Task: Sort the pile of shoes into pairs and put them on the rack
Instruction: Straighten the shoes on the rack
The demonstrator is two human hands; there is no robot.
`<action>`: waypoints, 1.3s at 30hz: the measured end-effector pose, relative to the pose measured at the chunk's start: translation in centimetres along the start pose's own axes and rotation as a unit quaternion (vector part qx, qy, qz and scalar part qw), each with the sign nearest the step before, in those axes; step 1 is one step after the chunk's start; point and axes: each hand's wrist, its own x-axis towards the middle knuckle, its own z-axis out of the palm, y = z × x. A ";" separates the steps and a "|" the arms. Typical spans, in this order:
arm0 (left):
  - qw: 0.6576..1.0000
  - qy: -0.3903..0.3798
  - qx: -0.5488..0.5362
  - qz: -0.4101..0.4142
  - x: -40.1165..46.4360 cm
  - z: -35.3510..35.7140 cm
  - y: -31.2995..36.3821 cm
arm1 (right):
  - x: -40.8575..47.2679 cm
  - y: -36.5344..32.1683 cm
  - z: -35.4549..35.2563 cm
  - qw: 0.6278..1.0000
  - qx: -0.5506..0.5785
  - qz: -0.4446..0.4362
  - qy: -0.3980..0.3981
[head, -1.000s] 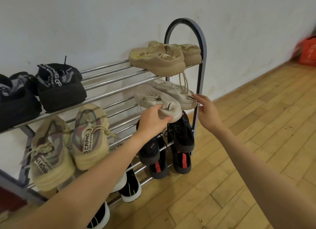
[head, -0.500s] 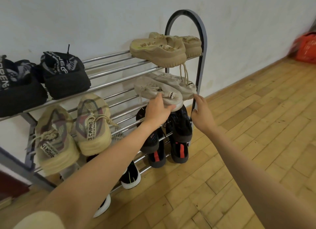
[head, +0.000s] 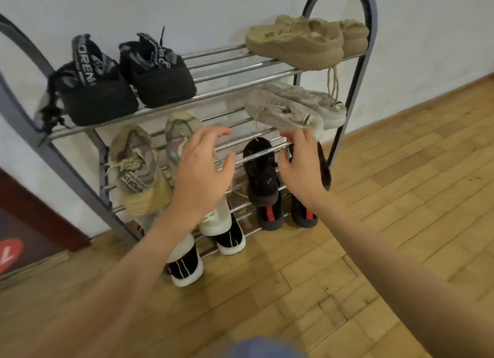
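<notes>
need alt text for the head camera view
Two empty, open hands, left hand and right hand, hover before a metal shoe rack against a white wall. Its shelves hold paired shoes, including black sneakers and tan clogs on top.

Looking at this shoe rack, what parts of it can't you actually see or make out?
All in the head view:
- Second camo tan shoe: mostly covered by the left hand.
- Right black shoe with the red stripe: its upper part sits behind the right hand.
- Shoe rack: its left arch is cut off by the frame edge.
- Printed lettering on the black shoes: too blurred to read fully.
- Red floor sign: cut off at the left edge.
</notes>
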 end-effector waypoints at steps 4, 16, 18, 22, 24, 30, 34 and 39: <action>0.998 0.036 0.052 -0.025 -1.7 -3.3 -3.5 | -1.4 -4.4 3.3 0.992 0.047 -0.094 -0.067; 0.971 -0.111 0.210 -0.041 -5.8 -7.7 -9.3 | -3.4 -7.0 7.9 0.954 0.027 -0.168 -0.249; 0.970 -0.114 0.216 -0.022 -6.0 -7.8 -9.7 | -2.7 -6.9 8.1 0.945 0.028 -0.181 -0.271; 0.966 -0.103 0.235 -0.001 -5.9 -7.3 -10.4 | -1.6 -7.5 8.2 0.943 0.050 -0.179 -0.276; 0.967 -0.078 0.242 0.002 -6.0 -7.1 -10.9 | -1.3 -7.5 8.2 0.941 0.054 -0.194 -0.271; 0.963 -0.010 0.269 -0.004 -5.6 -7.1 -11.3 | -1.1 -7.3 8.8 0.938 0.073 -0.219 -0.258; 0.948 -0.013 0.319 -0.010 -6.1 -7.1 -11.3 | -1.0 -7.6 9.7 0.935 0.089 -0.222 -0.260; 0.946 -0.015 0.324 -0.005 -5.9 -7.2 -11.4 | -0.1 -7.8 10.4 0.931 0.099 -0.227 -0.269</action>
